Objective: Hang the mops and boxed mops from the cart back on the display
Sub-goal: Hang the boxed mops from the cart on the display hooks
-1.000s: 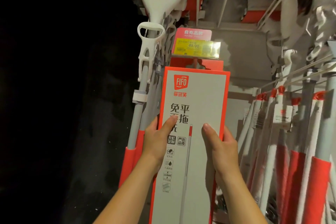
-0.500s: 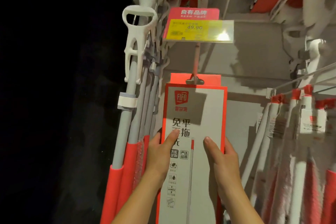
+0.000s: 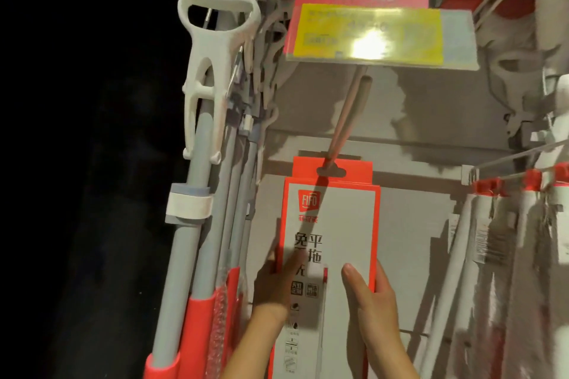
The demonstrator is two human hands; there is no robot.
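A tall grey boxed mop (image 3: 345, 224) with an orange border and a FIFO logo stands upright in the middle. The slot in its orange hang tab sits on the display peg (image 3: 348, 114), which runs up to a red and yellow price tag (image 3: 366, 28). My left hand (image 3: 274, 286) grips the box's left edge, thumb across the front. Its right edge sits in my right hand (image 3: 372, 295), thumb lying on the front and fingers behind.
Grey mops with white handles (image 3: 212, 49) and red sleeves hang close on the left of the box. More white and red mops (image 3: 505, 243) hang on pegs at the right. A grey back panel (image 3: 431, 120) lies behind.
The boxed mop has gone farther back along the peg toward the panel, its tab now threaded on the peg. The view has closed in on the price tag. Both hands keep their hold.
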